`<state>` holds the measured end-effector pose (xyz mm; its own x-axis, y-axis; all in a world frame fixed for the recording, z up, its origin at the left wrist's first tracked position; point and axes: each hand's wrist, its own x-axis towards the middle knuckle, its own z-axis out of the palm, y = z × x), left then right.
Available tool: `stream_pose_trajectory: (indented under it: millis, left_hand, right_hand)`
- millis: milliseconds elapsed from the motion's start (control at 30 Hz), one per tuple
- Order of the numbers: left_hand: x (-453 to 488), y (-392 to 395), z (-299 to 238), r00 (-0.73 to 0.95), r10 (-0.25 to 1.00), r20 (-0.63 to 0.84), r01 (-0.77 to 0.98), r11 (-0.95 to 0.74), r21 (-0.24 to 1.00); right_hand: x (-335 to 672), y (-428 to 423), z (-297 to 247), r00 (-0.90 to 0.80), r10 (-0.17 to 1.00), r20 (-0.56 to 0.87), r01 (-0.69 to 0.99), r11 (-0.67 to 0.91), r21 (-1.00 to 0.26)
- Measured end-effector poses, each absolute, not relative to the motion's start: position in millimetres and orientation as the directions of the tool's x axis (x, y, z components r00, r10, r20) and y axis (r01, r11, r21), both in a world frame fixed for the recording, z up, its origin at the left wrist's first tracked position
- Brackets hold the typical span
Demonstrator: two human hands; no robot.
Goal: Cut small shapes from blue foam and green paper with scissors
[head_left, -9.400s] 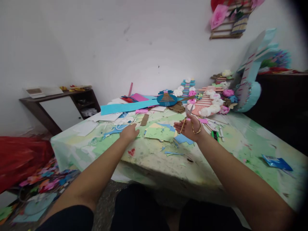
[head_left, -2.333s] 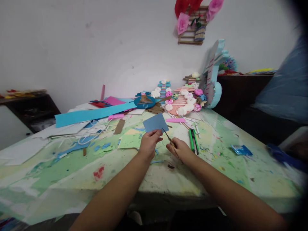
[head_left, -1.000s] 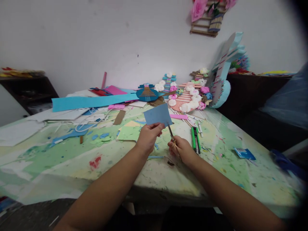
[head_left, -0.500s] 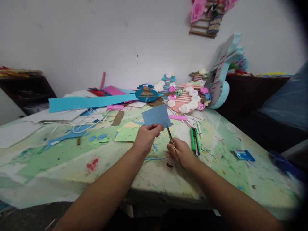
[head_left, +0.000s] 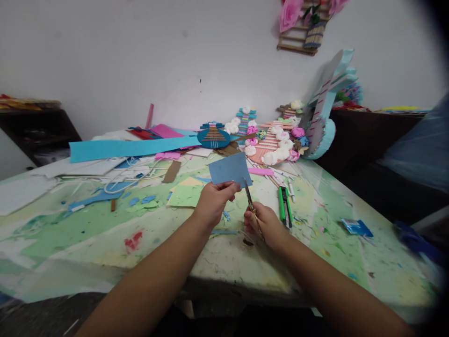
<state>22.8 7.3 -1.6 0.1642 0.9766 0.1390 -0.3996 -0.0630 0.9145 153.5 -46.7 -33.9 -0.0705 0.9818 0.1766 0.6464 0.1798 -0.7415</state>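
Observation:
A rectangular piece of blue paper (head_left: 228, 168) is raised above the table, pinched along its lower edge by my left hand (head_left: 215, 199). My right hand (head_left: 263, 222) is wrapped round a pair of scissors (head_left: 250, 199), whose blades reach up to the paper's lower right corner. Most of the scissor handles are hidden by my fingers. Beneath and left of my left hand lie sheets of light green paper (head_left: 184, 195). Just right of my right hand is a green utility knife (head_left: 285, 207).
Paper scraps (head_left: 143, 200) and a white cable (head_left: 121, 187) lie on the left. A long turquoise strip (head_left: 133, 148), a small blue instrument model (head_left: 213, 137) and decorated models with paper flowers (head_left: 277, 145) stand behind. A blue packet (head_left: 357, 227) rests on the right.
The paper and both hands have shifted very slightly right in view. The scissor blades sit a little further into the paper's lower edge. Everything else looks the same.

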Motion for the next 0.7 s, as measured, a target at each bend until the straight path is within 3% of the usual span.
stream_pose_trajectory:
  millis: [567,700]
  left_hand:
    - [21.4,6.8,-0.7,0.221,0.968,0.116,-0.47,0.001,0.883]
    - [21.4,6.7,-0.1,0.237,0.968,0.087,-0.51,0.048,0.859]
  right_hand:
    - [152.0,-46.8,-36.2,-0.04,0.99,0.137,0.536,0.137,-0.833]
    - [153.6,-45.2,-37.1,-0.052,0.985,0.165,0.583,0.165,-0.796]
